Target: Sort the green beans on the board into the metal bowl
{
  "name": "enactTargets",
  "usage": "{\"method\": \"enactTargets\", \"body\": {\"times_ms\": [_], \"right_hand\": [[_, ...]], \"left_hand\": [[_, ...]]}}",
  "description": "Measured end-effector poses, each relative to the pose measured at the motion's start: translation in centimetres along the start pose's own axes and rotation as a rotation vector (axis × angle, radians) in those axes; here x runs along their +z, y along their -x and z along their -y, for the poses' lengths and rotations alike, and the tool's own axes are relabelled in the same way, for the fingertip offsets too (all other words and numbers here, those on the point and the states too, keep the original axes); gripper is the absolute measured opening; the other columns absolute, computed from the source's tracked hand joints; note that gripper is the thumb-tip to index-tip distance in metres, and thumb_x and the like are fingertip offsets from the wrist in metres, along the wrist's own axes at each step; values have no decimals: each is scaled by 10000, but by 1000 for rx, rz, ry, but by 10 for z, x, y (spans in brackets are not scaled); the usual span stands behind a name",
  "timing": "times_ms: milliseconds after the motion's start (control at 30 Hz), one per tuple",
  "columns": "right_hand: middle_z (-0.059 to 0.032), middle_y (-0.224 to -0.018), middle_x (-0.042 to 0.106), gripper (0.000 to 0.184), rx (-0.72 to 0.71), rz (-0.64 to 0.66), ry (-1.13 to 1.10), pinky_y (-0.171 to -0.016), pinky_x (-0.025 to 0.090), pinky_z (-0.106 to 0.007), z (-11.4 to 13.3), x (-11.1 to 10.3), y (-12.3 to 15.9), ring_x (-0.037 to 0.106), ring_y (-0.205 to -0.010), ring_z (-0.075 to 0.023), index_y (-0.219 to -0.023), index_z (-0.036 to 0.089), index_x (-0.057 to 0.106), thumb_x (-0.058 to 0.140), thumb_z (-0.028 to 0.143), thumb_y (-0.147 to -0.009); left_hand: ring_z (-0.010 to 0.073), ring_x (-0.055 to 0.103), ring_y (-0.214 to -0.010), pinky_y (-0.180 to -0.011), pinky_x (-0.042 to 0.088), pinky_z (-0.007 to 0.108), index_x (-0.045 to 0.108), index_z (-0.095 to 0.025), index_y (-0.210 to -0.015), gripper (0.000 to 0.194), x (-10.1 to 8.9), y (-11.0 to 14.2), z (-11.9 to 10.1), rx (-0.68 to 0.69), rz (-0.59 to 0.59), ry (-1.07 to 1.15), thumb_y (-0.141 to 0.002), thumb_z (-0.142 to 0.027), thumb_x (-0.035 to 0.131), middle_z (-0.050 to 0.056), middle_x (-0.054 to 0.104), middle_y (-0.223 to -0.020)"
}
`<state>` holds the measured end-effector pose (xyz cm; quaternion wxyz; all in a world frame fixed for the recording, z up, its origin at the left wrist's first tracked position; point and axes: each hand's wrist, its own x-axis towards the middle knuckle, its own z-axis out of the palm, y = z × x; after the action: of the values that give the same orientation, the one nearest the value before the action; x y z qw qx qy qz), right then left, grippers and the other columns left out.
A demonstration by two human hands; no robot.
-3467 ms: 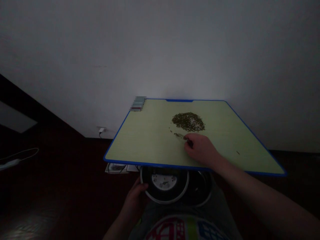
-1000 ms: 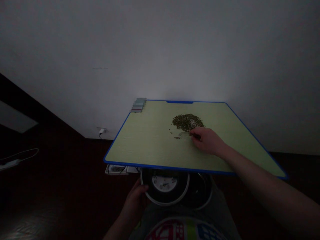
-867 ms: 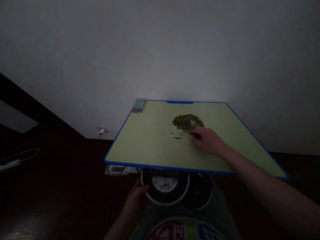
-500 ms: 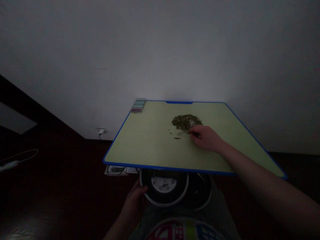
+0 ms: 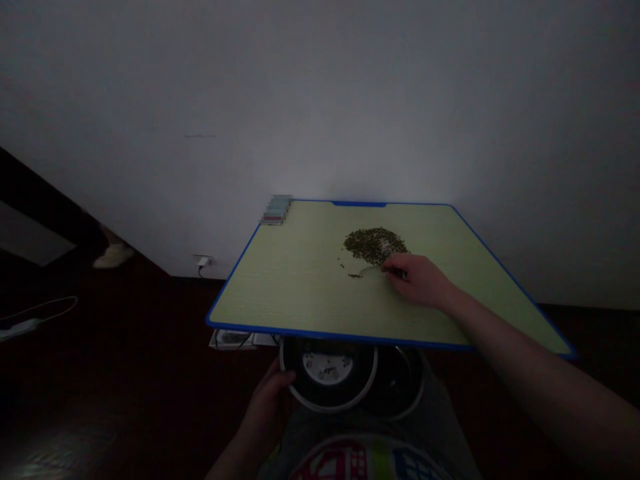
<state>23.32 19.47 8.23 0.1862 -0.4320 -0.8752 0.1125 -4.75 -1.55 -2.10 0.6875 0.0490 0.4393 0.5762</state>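
A heap of small brown-green grains [image 5: 370, 244], like dried beans or seeds, lies on the pale table top [image 5: 295, 287] with its blue edge. Paler bits are mixed into the heap's right side. My right hand [image 5: 417, 279] is at the near right of the heap, fingers pinched on a thin, pale, curved tool [image 5: 370, 270]. The tool's tip reaches a small line of grains [image 5: 355, 275] apart from the heap. Below the table's front edge, my left hand [image 5: 275, 393] grips the rim of a dark round bowl [image 5: 327, 397]. A white patterned disc [image 5: 329, 368] shows inside it.
A second dark round vessel [image 5: 400, 390] rests to the bowl's right, over my lap. A blurred-out object [image 5: 277, 210] lies at the table's far left corner. The table backs onto a wall with a plugged-in charger [image 5: 203, 263]. A foot [image 5: 114, 255] shows at the far left.
My right hand has shifted slightly right and towards me, and the tool's tip is now at the small line of grains. A foot has appeared at far left. My left hand stays put.
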Motion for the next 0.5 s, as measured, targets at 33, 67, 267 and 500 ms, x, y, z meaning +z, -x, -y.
{"method": "enactTargets", "body": {"times_ms": [33,67,267,500], "right_hand": [[-74,-873,715,229,0,0,3,-673,456,-290,0,0,0,629,-747,-189,-911,177,711,516,156,-794],[-73,-871,717,228,0,1,7,-673,456,-290,1,0,0,629,-747,-190,-911,179,712,518,157,-794],[-94,-927,730,257,-2,-7,46,-736,474,-315,2,5,-4,648,-824,-213,-976,169,723,516,183,-823],[-73,-885,722,247,15,-8,63,-716,469,-299,-3,6,-12,639,-791,-196,-970,181,723,532,168,-812]], "left_hand": [[308,726,-1035,-901,574,406,443,-223,-1456,807,0,0,0,-2,8,1,-696,-120,696,72,812,-1035],[306,724,-1038,-902,573,404,439,-230,-1459,813,0,0,0,-6,17,2,-696,-119,697,69,812,-1039],[328,720,-1046,-917,571,444,499,-188,-1411,739,1,0,-1,5,1,-4,-700,-113,686,90,814,-1009],[351,716,-1052,-948,554,487,548,-201,-1375,684,1,1,0,18,3,-8,-709,-111,678,106,798,-1078]]}}
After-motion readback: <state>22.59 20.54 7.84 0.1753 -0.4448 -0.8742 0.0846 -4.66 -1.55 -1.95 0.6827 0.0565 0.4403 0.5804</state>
